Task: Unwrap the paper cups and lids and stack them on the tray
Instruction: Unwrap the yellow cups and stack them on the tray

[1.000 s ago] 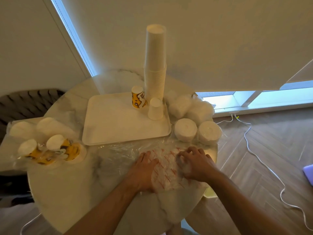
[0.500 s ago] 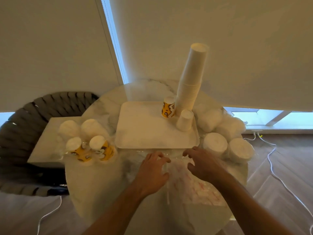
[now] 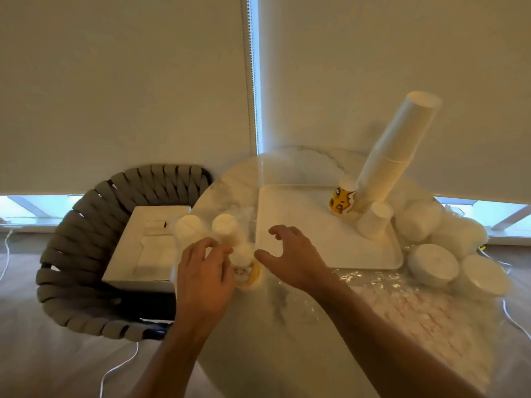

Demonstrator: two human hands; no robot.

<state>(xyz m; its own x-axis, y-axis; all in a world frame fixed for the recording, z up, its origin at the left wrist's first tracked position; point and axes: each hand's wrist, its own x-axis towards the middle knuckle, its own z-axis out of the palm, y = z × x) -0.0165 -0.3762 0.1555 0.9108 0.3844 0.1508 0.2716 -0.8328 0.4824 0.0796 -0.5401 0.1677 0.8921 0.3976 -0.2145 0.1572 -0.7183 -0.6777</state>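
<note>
Left hand (image 3: 201, 280) curls loosely over the wrapped cups (image 3: 230, 239) at the table's (image 3: 258, 340) left edge; a real grip, I cannot tell. Right hand (image 3: 290, 259) hovers spread, holding nothing, beside them, over the tray's (image 3: 330, 254) near-left corner. Cup stack (image 3: 393, 156) stands on the tray.

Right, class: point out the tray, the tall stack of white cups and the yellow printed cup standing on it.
tray (image 3: 304, 242), head view, bare floor.
tall stack of white cups (image 3: 393, 156), head view, side wall, mid-height.
yellow printed cup (image 3: 342, 200), head view, printed side.
</note>
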